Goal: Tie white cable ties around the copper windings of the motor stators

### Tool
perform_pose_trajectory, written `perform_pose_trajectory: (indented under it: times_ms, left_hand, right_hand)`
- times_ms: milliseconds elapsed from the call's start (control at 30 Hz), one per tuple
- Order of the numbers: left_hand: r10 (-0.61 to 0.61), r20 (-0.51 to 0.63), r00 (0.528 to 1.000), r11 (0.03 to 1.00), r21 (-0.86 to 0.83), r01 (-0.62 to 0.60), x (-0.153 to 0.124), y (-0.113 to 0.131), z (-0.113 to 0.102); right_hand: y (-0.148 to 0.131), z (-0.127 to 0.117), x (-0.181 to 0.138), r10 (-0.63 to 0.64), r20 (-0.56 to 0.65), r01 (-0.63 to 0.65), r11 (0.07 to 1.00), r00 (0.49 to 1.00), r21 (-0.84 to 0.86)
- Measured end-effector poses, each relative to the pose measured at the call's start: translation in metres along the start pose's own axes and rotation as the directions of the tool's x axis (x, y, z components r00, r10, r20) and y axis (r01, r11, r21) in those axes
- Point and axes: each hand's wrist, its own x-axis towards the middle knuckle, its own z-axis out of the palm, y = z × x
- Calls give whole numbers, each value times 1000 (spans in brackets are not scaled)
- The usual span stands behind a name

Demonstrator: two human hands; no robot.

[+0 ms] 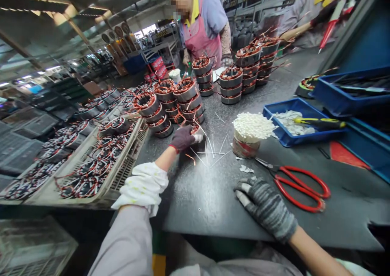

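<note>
My left hand, in a dark purple glove, reaches forward over the bench with its fingers closed on a motor stator. That stator is mostly hidden by the hand; copper winding and loose lead wires show at its edge. Thin white sleeving tubes lie scattered just right of the hand, with a short copper wire piece nearby. My right hand, in a grey striped glove with bare-looking pale fingertips, rests palm down on the bench, fingers stretched and holding nothing. Close beside it lie red-handled scissors.
Stacked stators stand behind my left hand, more farther back. A tub of white tubes stands mid-bench. Blue bins, one bearing a yellow-black screwdriver, are at right. A stator-filled crate is left. Two co-workers work opposite.
</note>
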Motion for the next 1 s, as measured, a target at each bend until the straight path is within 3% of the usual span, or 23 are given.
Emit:
perform_pose_trajectory:
  times_ms: [100,167,233,300,367,433,500,567,600,667,700,800,867,933,1000]
  left_hand:
    - [22,41,999,993,-119,-17,-26,8,-19]
    - [145,30,989,974,-179,-138,-61,23,-17]
    - [334,8,943,940,-76,-332,-102,41,-2]
    - [469,7,883,879,96,-467,-138,58,21]
    - [517,-48,855,844,194,-499,-164,72,44]
    - [509,-109,854,850,219,-479,-179,81,61]
    - [486,-147,862,866,213,-452,-186,86,68]
    - [482,-196,854,875,166,-455,-190,84,66]
    - [490,-229,841,872,117,-476,-193,80,62]
    - [511,-306,803,844,-1,-537,-201,66,53]
    - [537,-327,778,814,-41,-579,-207,57,48]
    - [664,-311,680,717,7,-697,-224,33,42]
    - [714,-276,643,686,98,-721,-230,27,43]
    - [658,-285,697,742,87,-665,-226,30,44]
    - [450,-320,834,856,-110,-504,-212,37,44]
  right_hand:
    - [2,1,0,47,35,-48,998,998,40]
    - [3,0,1,76,-24,-74,995,997,71]
    - [0,-4,3,52,-119,-43,996,992,74]
    - [-8,-11,7,-81,-163,90,995,983,45]
    - [-16,-16,12,-267,-178,274,961,947,19]
    - [-19,-17,16,-293,-253,297,955,922,-22]
    - [-13,-12,19,-8,-324,-7,999,946,-46]
    - [-1,-4,19,383,-208,-402,914,900,-58]
    - [6,-2,17,502,-93,-510,856,860,-87]
    - [15,-2,14,559,71,-544,824,826,-155]
    - [17,-6,12,542,59,-525,831,838,-181]
    - [3,-26,13,388,-158,-413,893,908,-178]
    - [-17,-35,19,147,-116,-159,982,982,-101]
    - [-37,-35,28,-95,82,93,995,992,23]
    - [-49,-29,37,-182,277,163,982,943,92]
